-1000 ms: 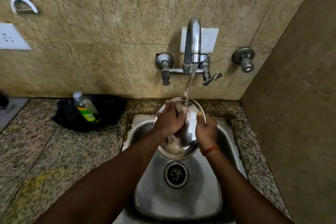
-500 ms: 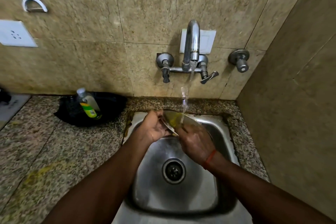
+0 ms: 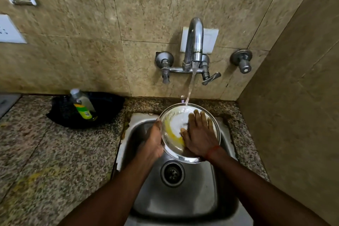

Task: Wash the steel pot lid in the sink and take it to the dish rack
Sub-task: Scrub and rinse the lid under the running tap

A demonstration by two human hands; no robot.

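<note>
Lid (image 3: 174, 134) turned face-up under tap (image 3: 194, 42), rim gripped by left hand (image 3: 153, 141), right hand (image 3: 199, 134) flattened open for scrubbing.

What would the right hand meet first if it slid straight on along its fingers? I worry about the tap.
Probably the falling water stream just beyond the right hand, then the steel pot lid rim; the tap looks higher, though depth is unclear.

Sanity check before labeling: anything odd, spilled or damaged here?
Yellow residue remains on the steel lid beside the right hand. The sink rim looks chipped at its left edge. Yellowish stain on the countertop, lower left.
</note>
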